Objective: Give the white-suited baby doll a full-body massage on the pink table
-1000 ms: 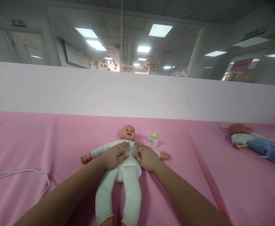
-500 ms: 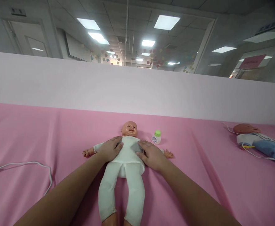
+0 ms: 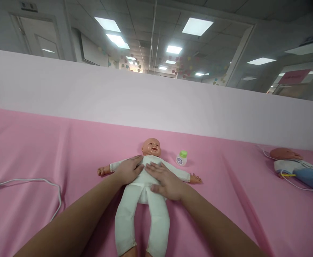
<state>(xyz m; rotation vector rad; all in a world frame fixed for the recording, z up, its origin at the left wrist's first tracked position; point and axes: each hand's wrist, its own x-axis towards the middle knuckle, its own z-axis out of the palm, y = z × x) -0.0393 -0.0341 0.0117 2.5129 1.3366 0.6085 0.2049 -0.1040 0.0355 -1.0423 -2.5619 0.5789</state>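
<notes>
A baby doll point(image 3: 145, 192) with a white cloth body lies on its back on the pink sheet point(image 3: 84, 153), head away from me and arms spread out. My left hand point(image 3: 131, 170) rests on the doll's chest at its left edge in view, fingers stretched out flat. Across the middle of the chest and belly lies my right hand point(image 3: 165, 180), fingers extended and thumb apart. Neither hand grips anything. To the right of the doll's head stands a small clear bottle point(image 3: 181, 159) with a green cap.
A second doll point(image 3: 303, 171) in blue and white clothing lies far right with a thin tube about it. A white cable point(image 3: 38, 179) curves over the sheet at left. Behind the sheet runs a low white wall point(image 3: 145, 100) with glass above.
My right hand has slid leftward from the doll's side onto the middle of its chest. My left hand stays on the chest. The view has tilted slightly.
</notes>
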